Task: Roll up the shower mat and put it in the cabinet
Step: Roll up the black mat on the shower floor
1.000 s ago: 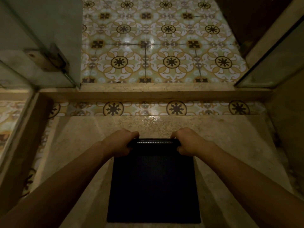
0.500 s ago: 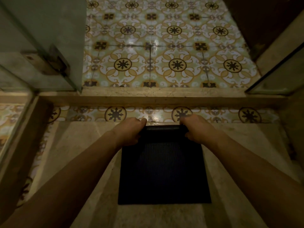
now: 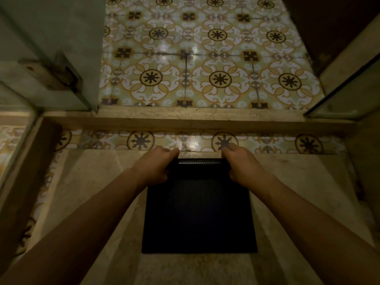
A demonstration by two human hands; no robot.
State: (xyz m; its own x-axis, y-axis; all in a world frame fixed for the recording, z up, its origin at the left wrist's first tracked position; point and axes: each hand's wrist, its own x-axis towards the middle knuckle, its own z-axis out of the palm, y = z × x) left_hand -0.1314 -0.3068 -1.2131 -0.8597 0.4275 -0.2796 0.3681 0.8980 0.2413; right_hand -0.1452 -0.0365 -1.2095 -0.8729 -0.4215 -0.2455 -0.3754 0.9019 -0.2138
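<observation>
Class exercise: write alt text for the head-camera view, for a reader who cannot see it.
Two bare hands, left hand and right hand, grip the rolled far edge of a dark shower mat lying on a beige stone shower floor. Beyond a stone threshold lies patterned floor tile, with a glass door at left.

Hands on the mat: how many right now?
2. The left hand grips the left end of the rolled far edge of the shower mat; the right hand grips the right end. Fingertips are partly hidden.
</observation>
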